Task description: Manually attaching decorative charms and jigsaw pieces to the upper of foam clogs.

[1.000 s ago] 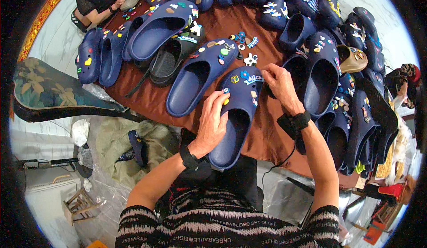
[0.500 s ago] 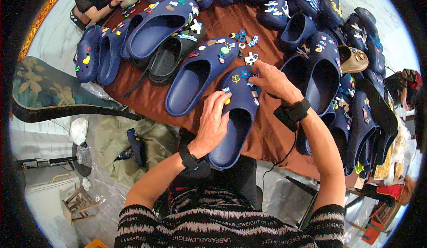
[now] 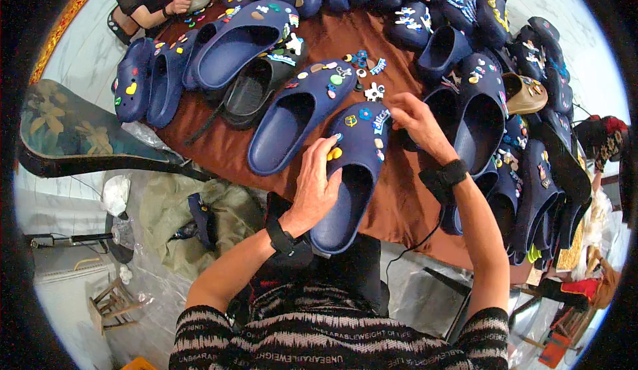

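A navy clog (image 3: 359, 145) lies toe-away at the table's near edge, with a yellow crest, a blue flower and a blue-and-white lettered charm (image 3: 380, 121) on its upper. My left hand (image 3: 312, 187) is closed round the clog's left side, thumb at the foot opening. Beside the toe's right side hovers my right hand (image 3: 425, 129), its fingers loosely bent and apart, with nothing visible between them. Just beyond the toe sits a white-and-black charm (image 3: 374, 92), near a small group of loose charms (image 3: 359, 58). Another decorated navy clog (image 3: 302, 114) lies to the left.
Navy clogs crowd the right side (image 3: 482, 111) and far edge of the brown-covered table (image 3: 392, 214). A tan clog (image 3: 525, 94) sits among them; a black clog (image 3: 256, 94) lies left. At the far left, a person's hand (image 3: 179, 3) works at a grey clog. A cable hangs from my right wrist.
My right hand has drawn back to the right from the clog's toe, uncovering the lettered charm on it. My left hand keeps its hold.
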The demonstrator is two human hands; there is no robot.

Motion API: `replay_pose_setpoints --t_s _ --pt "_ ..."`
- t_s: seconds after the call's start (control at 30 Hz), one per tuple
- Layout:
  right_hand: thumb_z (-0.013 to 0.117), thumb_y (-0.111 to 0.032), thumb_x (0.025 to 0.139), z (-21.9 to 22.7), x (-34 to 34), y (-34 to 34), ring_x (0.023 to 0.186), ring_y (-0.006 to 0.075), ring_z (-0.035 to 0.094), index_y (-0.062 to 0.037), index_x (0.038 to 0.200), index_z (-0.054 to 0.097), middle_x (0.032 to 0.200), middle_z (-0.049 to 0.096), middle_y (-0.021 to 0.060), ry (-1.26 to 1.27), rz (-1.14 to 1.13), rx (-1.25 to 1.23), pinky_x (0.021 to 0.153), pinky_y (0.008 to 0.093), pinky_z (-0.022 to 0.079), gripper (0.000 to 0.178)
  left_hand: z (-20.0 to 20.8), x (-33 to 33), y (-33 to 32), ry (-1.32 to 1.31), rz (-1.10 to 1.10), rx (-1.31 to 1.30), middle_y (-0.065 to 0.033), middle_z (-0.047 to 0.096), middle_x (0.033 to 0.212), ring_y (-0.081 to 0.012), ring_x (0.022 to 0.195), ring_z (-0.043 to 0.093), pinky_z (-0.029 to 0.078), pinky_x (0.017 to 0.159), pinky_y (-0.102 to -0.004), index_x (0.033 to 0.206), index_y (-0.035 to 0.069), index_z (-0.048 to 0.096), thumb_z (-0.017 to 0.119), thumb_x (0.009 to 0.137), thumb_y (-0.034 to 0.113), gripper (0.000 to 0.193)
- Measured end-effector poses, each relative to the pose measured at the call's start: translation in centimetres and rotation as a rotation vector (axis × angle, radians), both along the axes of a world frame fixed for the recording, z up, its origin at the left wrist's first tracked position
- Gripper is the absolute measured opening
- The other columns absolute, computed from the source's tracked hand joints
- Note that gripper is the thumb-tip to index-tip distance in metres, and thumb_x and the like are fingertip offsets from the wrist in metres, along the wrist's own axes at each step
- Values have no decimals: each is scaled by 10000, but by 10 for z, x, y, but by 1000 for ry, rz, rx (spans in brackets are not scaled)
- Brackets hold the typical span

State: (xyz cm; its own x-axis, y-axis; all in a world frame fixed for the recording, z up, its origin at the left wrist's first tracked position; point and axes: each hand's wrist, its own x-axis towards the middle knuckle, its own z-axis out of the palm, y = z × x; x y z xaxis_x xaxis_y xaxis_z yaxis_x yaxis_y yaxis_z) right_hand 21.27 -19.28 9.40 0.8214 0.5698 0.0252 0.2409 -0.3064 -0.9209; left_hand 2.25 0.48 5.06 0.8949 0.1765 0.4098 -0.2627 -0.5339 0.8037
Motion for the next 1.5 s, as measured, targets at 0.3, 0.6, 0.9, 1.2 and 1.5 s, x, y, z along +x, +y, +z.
replay_pose_setpoints --t_s 0.3,0.6,0.9,1.2,1.5 --pt "559 -64 957 -7 -45 -9 687 120 561 39 1045 626 831 625 47 -50 -187 -34 646 272 481 152 -6 -6 2 49 -8 -119 -235 408 1454 -363 1395 384 294 1178 -425 1473 -22 328 629 871 13 673" --pt "588 -100 965 -56 -84 -34 842 193 620 26 1074 621 923 667 129 -10 -173 -89 790 334 503 170 -13 -34 4 185 17 -82 -273 372 1474 -421 1395 352 288 1173 -467 1504 -31 271 633 905 112 714" --pt "584 -113 953 -68 -100 -31 794 144 576 32 969 628 810 636 66 -2 -258 -37 751 315 482 153 -27 -52 0 251 50 46 -232 432 1481 -400 1397 373 287 1177 -457 1497 8 364 553 943 126 597" --pt "605 -131 945 -88 -101 -31 773 142 553 30 910 621 804 629 57 -100 -346 63 731 307 465 165 9 -61 15 271 0 -214 -222 520 1442 -347 1354 495 365 1130 -412 1490 3 384 515 988 114 530" --pt "623 -131 930 -85 -103 -31 760 115 537 17 906 625 790 617 40 -16 -407 30 710 293 456 150 124 -1 169 -196 447 186 -206 571 1396 -325 1309 540 390 1109 -394 1415 -2 492 538 960 122 474"
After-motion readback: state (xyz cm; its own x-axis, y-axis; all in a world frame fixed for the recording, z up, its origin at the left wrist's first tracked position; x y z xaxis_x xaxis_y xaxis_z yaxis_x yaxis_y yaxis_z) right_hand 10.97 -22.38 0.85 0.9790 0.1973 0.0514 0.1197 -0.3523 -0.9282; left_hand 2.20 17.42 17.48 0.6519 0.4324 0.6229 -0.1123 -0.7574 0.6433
